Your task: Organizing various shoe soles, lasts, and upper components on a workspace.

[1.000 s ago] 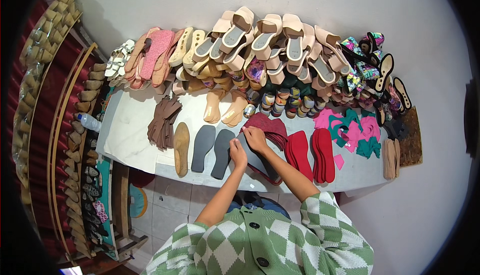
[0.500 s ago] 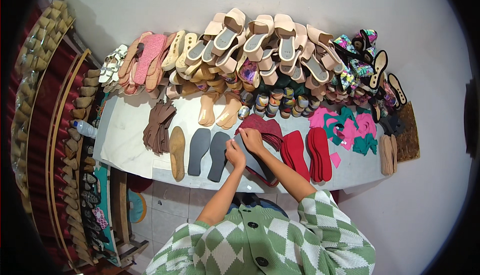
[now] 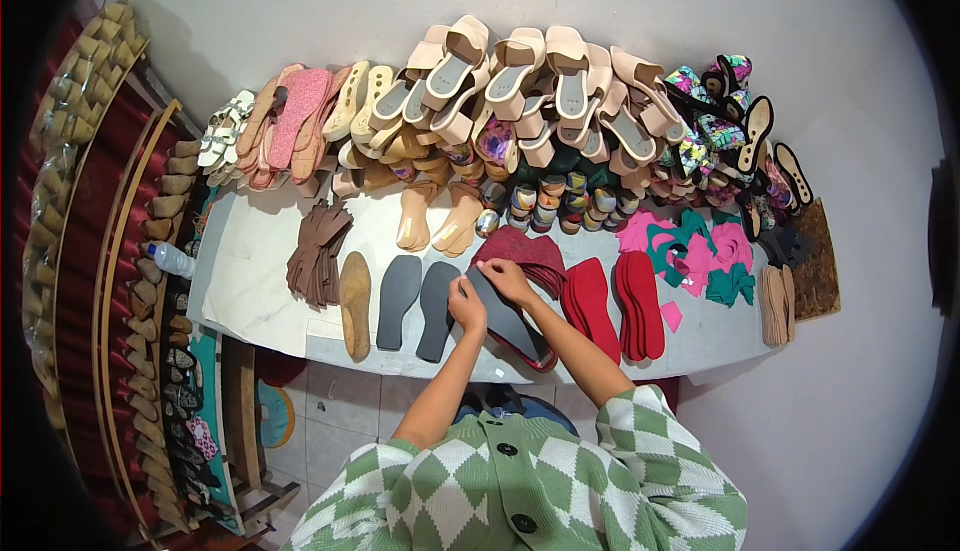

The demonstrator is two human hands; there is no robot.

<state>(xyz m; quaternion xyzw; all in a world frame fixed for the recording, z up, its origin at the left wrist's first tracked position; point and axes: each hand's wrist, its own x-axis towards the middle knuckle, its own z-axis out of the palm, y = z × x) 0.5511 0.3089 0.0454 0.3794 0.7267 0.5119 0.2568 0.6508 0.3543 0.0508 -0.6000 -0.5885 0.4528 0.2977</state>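
A grey insole (image 3: 504, 317) with a red edge along its lower right side lies between my hands, slanting toward the table's front edge. My left hand (image 3: 466, 304) is closed at the upper left edge of this insole, the thumb up. At its top end my right hand (image 3: 507, 281) pinches with bent fingers; the fingertips partly hide what is gripped. Just left of my hands lie two more grey insoles (image 3: 400, 303), one partly behind my left hand. A fanned stack of dark red upper pieces (image 3: 525, 254) sits right behind my right hand.
Red insole stacks (image 3: 638, 308) lie to the right, near pink and teal scraps (image 3: 700, 251). A tan shoe last or sole form (image 3: 354, 306) and brown strips (image 3: 319, 253) lie left. Heeled sandals (image 3: 522, 69) are piled along the wall. Racks of lasts (image 3: 140, 351) stand at far left.
The grey insole has turned so that more of its grey face shows between my hands. My right hand's fingers have shifted slightly along its top end; my left hand has moved only a little.
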